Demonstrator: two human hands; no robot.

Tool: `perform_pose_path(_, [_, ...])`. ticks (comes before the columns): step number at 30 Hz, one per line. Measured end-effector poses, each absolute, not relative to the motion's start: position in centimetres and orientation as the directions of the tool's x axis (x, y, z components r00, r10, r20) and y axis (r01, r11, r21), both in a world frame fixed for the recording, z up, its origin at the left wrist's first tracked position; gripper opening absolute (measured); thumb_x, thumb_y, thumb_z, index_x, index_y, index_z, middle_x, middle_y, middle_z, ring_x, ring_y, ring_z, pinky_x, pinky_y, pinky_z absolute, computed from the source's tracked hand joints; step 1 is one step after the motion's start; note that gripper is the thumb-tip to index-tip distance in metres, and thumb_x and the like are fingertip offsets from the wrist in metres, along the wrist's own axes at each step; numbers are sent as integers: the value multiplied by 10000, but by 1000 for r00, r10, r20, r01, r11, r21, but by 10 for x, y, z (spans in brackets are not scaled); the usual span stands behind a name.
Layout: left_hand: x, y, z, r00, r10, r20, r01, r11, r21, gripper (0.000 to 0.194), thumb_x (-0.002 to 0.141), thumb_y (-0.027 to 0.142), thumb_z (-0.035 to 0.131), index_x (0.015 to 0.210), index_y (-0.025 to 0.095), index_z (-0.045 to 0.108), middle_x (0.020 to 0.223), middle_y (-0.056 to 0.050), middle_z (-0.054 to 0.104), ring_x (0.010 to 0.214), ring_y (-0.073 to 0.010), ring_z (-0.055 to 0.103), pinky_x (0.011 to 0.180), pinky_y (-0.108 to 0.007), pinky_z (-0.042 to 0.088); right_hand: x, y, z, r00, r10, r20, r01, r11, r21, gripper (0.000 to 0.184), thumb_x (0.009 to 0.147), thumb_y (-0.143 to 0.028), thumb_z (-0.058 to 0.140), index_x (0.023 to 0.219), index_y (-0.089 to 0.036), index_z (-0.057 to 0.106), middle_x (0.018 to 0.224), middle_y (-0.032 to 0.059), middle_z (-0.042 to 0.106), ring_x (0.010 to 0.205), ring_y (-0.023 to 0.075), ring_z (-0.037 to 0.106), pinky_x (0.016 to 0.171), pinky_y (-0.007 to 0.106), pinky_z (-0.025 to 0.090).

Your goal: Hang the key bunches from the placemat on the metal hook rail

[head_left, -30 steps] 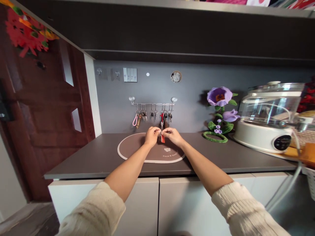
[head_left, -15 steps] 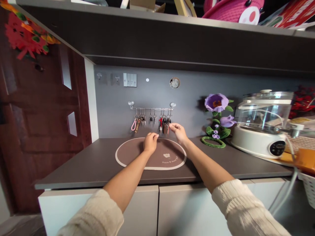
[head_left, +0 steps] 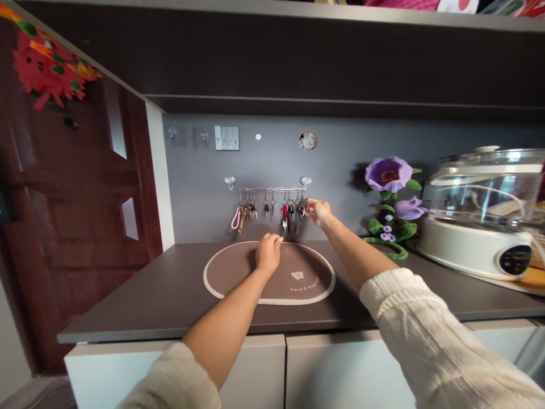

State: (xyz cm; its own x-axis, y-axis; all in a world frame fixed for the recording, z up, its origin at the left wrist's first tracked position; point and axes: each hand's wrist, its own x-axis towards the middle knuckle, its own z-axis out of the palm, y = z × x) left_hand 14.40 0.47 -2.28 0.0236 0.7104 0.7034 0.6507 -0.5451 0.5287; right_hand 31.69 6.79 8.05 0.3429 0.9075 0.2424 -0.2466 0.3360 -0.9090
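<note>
My right hand is raised to the right end of a clear rail on the grey wall. Its thumb and fingers pinch a small key, mostly covered by the fingertips. Several bunches of keys hang from the rail's hooks, among them a pink wrist loop and a red fob. Lower down, my left hand hovers over the oval brown mat, fingers curled and thumb against them. Whether anything sits in that pinch is hidden.
Purple felt flowers and a white appliance with a clear tank stand to the right on the dark counter. An overhanging shelf crosses above. At left is a brown door.
Both hands were together over the mat with keys and a red tag. They parted; my right hand went up and right to the rail's end with the key. My left hand stayed low.
</note>
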Motion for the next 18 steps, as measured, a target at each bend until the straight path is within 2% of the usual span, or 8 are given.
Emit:
perform_pose_path(8, [144,0,-20,17,740,673,681,-501,534,227,833,268,413,782,193,621,813,-47,586,758,-153,515,674,-256,348,315,78,83,360,909,212,-135,276,-952,101,717,-81,504,655,-160,515,527,-24,513,467,45,461,532,189,467])
perform_pose_path(13, [144,-1,-19,14,750,662,690,-487,536,228,836,264,409,799,193,623,828,-45,588,770,-147,518,680,-249,350,317,80,76,379,898,223,-86,274,-958,121,690,-44,481,635,-137,536,491,-23,488,416,34,399,424,144,374])
perform_pose_path(18, [144,1,-19,13,752,659,680,-490,546,230,833,267,410,784,193,622,822,-48,588,777,-153,519,692,-254,355,322,81,71,420,868,265,-30,306,-952,107,651,-36,503,608,-132,526,480,-31,467,405,31,366,381,133,303])
